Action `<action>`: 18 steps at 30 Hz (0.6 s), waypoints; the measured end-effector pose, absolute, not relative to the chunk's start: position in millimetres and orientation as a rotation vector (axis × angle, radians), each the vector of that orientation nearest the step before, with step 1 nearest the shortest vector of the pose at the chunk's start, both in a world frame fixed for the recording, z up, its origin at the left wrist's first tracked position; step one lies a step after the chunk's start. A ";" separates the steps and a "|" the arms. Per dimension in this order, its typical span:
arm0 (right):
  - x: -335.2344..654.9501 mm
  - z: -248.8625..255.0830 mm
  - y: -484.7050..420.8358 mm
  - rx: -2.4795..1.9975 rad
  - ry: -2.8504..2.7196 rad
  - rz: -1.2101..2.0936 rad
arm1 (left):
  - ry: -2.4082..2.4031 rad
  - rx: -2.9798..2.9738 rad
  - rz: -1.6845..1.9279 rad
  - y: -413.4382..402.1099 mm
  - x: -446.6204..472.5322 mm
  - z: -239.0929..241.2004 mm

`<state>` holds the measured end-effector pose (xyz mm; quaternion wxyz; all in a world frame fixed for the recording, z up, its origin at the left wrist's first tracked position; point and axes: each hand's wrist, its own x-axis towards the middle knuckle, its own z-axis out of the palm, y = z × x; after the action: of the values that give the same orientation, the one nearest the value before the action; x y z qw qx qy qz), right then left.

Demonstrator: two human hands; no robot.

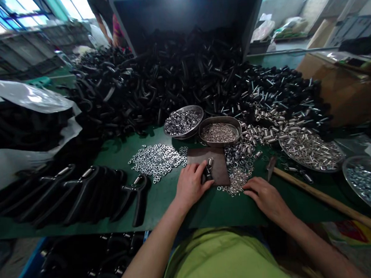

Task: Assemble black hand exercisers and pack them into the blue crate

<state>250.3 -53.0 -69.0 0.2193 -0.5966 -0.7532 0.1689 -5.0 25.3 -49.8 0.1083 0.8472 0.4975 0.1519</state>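
My left hand (192, 182) is closed around a small black part (208, 173) with a coil spring (210, 161) at its top. It rests on a brown square plate (219, 166); the fingers hide some of the part. At the edge of a heap of tiny metal pieces (237, 180), my right hand (265, 197) has thumb and fingertips drawn close together; anything between them is too small to make out. To the left of the plate lies a spread of metal nuts (157, 159).
Spring hand grips (140, 199) line the left side. Metal bowls (190, 134) and a pan (220, 143) stand behind the plate. A hammer (315, 190) lies at right, near a dish of pins (313, 151). Black handles (170, 81) are heaped at the back. Another person (104, 18) stands beyond.
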 end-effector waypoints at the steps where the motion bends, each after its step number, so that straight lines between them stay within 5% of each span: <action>1: 247.7 -72.0 -54.1 -1.648 -2.085 0.436 | 1.461 2.484 0.456 25.5 -5.0 -50.3; 8: 242.4 -69.2 -50.8 -1.667 -2.040 0.392 | 1.421 2.160 0.678 27.2 -3.9 -50.9; 12: 225.6 -46.1 -39.9 -1.574 -1.827 0.510 | 1.277 1.242 0.929 22.0 0.2 -37.7; 18: 177.0 -15.3 -17.8 -1.333 -1.756 0.488 | 0.842 0.222 0.816 5.8 2.1 -15.7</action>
<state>177.0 -17.8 -15.3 0.4277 -0.5336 -0.7030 0.1952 2.1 5.8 -15.7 0.8271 0.1045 0.3967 0.3842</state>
